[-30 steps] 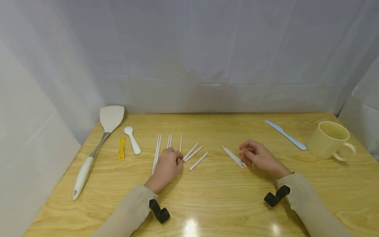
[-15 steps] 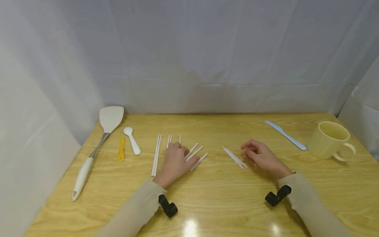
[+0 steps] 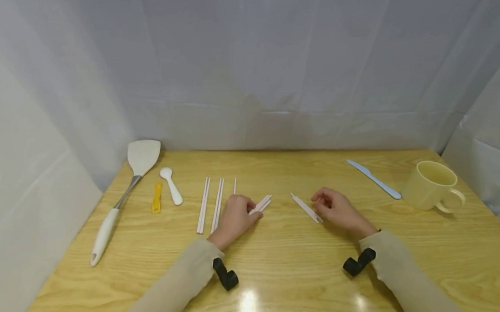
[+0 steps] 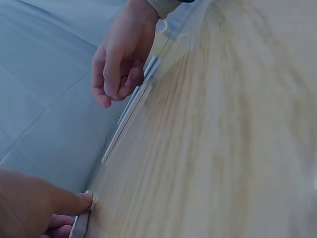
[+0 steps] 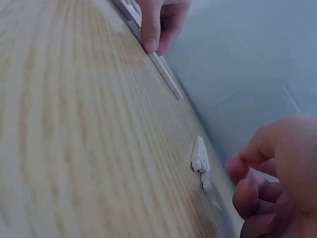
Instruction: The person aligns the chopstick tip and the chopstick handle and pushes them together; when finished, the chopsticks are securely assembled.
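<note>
Thumb and fingers of my left hand [image 3: 235, 218] pinch several short white sticks [image 3: 262, 203], gathered side by side on the table; their near ends are hidden by the hand. In the right wrist view the left hand's thumb [image 5: 151, 37] lies along the sticks' edge. My right hand [image 3: 338, 212] holds nothing, its fingers loosely curled beside a small bundle of white sticks [image 3: 307, 208]. That bundle [image 5: 200, 161] appears end-on in the right wrist view, just apart from the fingertips. Longer white sticks [image 3: 203, 205] lie left of my left hand, with another group [image 3: 217, 204] closer to it.
At the left lie a white spatula [image 3: 111, 223], an orange-yellow clip-like piece [image 3: 157, 197] and a white spoon [image 3: 173, 190]. A light blue knife [image 3: 375, 180] and a yellow mug [image 3: 426, 189] are at the right. Pale sheeting [image 3: 270, 77] rises behind the wooden table [image 3: 293, 269].
My left hand has moved right and spread over the loose short sticks, which were fanned apart and are now drawn together in its pinch. The right hand has barely moved.
</note>
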{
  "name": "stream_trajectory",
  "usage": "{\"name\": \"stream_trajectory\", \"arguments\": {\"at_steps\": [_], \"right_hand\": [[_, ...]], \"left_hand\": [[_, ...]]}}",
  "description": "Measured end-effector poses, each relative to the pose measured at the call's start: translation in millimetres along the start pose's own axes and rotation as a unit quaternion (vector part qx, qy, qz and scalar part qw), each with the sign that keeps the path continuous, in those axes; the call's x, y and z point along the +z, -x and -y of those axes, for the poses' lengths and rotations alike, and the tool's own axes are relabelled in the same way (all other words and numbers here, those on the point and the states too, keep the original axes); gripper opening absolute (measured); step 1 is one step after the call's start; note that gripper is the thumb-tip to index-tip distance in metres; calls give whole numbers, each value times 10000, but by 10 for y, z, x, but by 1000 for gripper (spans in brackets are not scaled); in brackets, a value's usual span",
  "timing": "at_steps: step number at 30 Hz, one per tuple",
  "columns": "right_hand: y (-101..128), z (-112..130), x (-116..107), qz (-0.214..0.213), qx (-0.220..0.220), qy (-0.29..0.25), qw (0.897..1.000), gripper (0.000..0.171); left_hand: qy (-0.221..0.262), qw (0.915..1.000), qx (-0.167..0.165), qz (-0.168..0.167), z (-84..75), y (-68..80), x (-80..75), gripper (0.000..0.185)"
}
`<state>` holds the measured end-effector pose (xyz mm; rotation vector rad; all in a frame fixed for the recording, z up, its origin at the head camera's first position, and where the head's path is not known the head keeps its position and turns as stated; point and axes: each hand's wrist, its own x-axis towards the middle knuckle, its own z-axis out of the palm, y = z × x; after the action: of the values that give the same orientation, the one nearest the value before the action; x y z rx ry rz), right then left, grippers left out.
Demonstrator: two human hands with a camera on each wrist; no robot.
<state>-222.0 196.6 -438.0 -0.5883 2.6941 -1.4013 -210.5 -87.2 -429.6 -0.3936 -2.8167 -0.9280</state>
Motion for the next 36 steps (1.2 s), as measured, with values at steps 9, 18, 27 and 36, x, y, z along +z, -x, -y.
{"name": "stream_trajectory", "arguments": {"at_steps": [9, 18, 27, 36], "right_hand": [[11, -42, 48, -125, -181, 607, 9979, 9], [20, -17, 39, 191, -49, 780, 9968, 14], [14, 52, 65, -1, -3, 1441, 9896, 10], [38, 123, 136, -106, 434, 1502, 9877, 10]], "left_hand": [[78, 9984, 495, -244, -48, 24, 98, 21], [-308, 9983, 475, -156, -46, 93, -13, 22], [139, 9998, 76, 145, -86, 94, -16, 13], [403, 9991, -63, 108, -74, 121, 45, 15]]}}
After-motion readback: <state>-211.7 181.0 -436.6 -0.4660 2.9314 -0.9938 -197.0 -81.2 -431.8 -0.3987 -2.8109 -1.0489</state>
